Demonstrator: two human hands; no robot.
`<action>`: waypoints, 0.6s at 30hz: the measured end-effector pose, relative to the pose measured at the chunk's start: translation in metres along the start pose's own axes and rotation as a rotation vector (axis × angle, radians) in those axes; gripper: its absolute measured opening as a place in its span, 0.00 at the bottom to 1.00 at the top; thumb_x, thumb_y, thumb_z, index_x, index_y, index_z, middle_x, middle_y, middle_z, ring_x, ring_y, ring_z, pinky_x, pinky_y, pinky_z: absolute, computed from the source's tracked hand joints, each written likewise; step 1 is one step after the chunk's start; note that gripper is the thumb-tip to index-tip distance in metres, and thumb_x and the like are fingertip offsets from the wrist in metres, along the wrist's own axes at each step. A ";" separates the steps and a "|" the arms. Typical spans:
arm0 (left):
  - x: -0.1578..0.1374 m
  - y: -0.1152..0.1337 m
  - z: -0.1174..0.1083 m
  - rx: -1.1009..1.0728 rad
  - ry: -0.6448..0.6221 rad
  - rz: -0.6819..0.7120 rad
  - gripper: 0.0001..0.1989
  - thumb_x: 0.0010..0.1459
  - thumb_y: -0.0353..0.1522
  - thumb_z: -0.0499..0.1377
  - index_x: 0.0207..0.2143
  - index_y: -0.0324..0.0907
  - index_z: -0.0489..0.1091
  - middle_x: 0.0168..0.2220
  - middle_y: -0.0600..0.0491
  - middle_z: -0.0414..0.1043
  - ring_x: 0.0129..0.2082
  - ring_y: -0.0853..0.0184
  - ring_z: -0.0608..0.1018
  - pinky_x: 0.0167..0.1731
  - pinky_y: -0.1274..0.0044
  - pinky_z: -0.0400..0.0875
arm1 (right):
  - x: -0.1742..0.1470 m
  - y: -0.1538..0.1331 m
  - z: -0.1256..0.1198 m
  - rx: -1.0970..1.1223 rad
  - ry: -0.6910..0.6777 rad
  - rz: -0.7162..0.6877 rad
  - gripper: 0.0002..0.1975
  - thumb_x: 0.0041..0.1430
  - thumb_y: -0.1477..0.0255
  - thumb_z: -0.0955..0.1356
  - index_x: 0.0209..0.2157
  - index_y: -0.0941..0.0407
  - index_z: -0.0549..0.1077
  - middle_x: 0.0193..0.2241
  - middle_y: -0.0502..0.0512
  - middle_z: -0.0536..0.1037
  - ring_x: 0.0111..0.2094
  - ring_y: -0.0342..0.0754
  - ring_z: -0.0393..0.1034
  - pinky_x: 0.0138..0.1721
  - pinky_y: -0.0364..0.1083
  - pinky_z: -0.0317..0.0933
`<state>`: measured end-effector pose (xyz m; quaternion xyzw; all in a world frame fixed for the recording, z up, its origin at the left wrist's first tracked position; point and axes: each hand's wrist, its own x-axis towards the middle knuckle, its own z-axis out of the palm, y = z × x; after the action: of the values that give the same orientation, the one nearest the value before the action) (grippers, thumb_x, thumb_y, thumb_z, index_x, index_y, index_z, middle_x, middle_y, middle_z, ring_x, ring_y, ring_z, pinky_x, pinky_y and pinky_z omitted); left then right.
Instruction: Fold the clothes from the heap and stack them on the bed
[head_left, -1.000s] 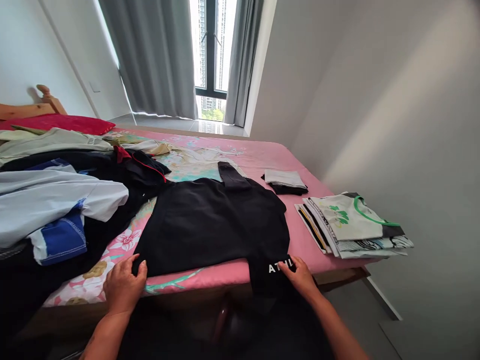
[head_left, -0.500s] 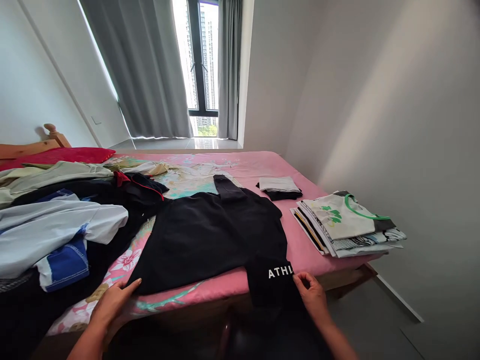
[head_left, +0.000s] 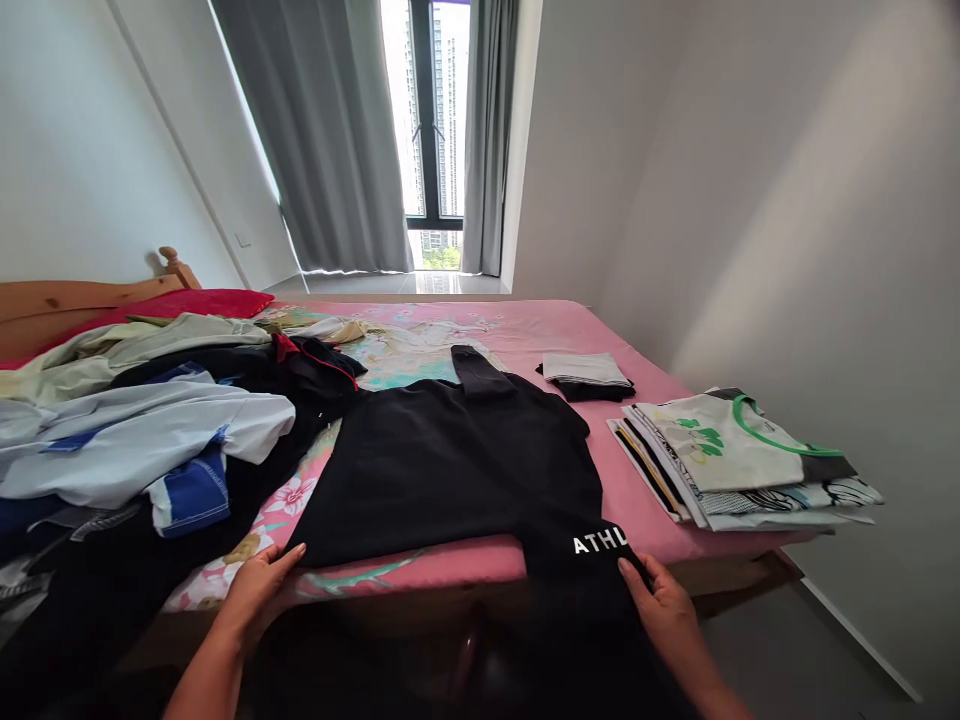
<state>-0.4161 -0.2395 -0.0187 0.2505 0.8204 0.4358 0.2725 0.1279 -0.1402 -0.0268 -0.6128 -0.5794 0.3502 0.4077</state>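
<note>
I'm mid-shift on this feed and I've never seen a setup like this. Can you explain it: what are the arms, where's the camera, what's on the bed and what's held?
There's no machine here: you're seeing a person's two bare hands. The view comes from one camera worn on the head, looking forward and down, so the forearms enter from the bottom.

A black top lies spread on the bed. The left hand touches its near left corner; how firmly is hard to tell. The right hand pinches the sleeve beside the white lettering.

To the left is a loose pile of clothes; to the right, a stack of folded clothes, with a smaller stack behind it.
</note>
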 end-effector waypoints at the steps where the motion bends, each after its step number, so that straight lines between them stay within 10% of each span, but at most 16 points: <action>1: -0.003 -0.003 0.001 -0.054 -0.037 -0.030 0.14 0.46 0.41 0.62 0.31 0.39 0.72 0.25 0.51 0.76 0.23 0.63 0.78 0.20 0.75 0.71 | -0.001 0.002 -0.002 0.019 -0.035 0.019 0.20 0.51 0.52 0.64 0.34 0.53 0.74 0.31 0.54 0.78 0.33 0.55 0.73 0.36 0.47 0.67; 8: -0.019 -0.005 0.001 -0.032 -0.050 -0.047 0.14 0.50 0.40 0.59 0.33 0.38 0.71 0.25 0.50 0.76 0.25 0.63 0.78 0.20 0.77 0.70 | -0.007 0.026 0.002 -0.053 -0.339 0.123 0.22 0.45 0.52 0.69 0.37 0.53 0.78 0.37 0.55 0.80 0.43 0.60 0.73 0.43 0.50 0.67; 18: 0.008 -0.029 0.001 0.401 0.125 0.099 0.23 0.45 0.48 0.57 0.35 0.38 0.73 0.33 0.45 0.78 0.36 0.53 0.79 0.33 0.71 0.72 | -0.008 -0.005 -0.001 -0.122 -0.615 -0.217 0.26 0.54 0.58 0.67 0.52 0.56 0.71 0.54 0.58 0.69 0.56 0.58 0.62 0.59 0.55 0.52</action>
<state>-0.4258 -0.2478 -0.0457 0.3122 0.8927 0.2915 0.1441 0.1267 -0.1480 -0.0223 -0.4362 -0.7572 0.4379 0.2114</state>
